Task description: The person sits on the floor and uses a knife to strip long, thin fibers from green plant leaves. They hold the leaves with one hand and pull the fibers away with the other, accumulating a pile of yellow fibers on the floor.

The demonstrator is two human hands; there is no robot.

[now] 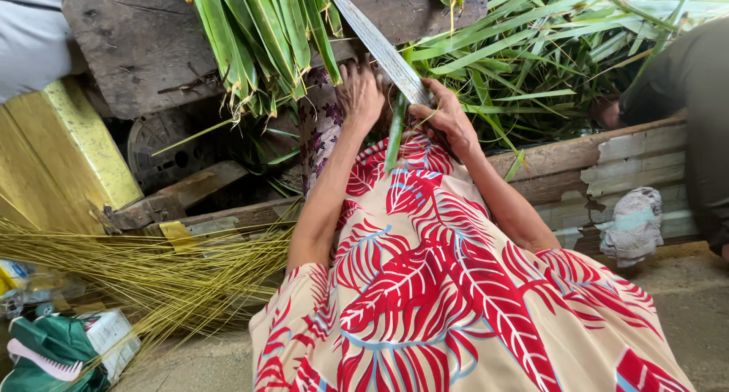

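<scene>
Knife work, seated: right hand (449, 117) has its fingers clamped on the handle end of a long blade (380, 47), which runs from the hand toward 11 o'clock. Left hand (359, 94) lies palm-down with fingers together, pressed on the knee; cannot tell whether it pins anything. One green leaf strip (395, 138) hangs from under the blade toward 6 o'clock, across the red-and-cream leaf-print skirt (448, 286). Looks held that way so the blade edge bears on the strip against the lap.

Counts and layout:
- 1 blade, 1 strip in hand.
- 1 hanging bundle of green palm leaves (262, 35) at 12 o'clock, draped over a dark wooden slab (129, 43).
- 1 loose heap of leaves (547, 58) at 2 o'clock, within reach of the right hand.
- 1 sheaf of yellow stripped midribs (144, 270) at 8 o'clock, laid parallel, apart from the green stock.
- 1 grey rag (634, 225) at 3 o'clock on a peeling board.
- Another person's arm (683, 81) at 2 o'clock.
</scene>
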